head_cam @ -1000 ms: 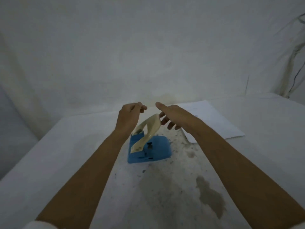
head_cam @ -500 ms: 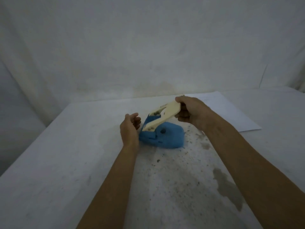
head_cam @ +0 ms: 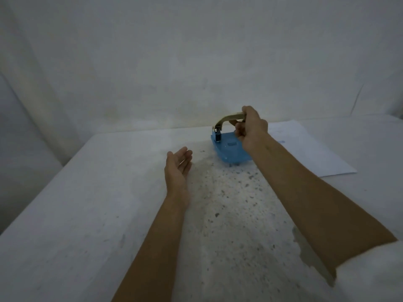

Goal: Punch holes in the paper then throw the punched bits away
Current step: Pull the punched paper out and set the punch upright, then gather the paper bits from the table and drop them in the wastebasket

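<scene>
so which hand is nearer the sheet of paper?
Right. The right hand grips the hole punch handle beside the paper; the left hand hovers open, farther left.

Blue hole punch [head_cam: 231, 150], cream lever [head_cam: 229, 119]

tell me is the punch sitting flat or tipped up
Tipped up. The right hand holds the punch by its lever, with the blue base slanted and mostly off the table.

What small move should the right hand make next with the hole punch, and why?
Probably set the hole punch flat on the table. The right hand holds it by its handle, seemingly tilted, while the sheet of paper lies unpunched beside it and the left hand is open and empty.
</scene>
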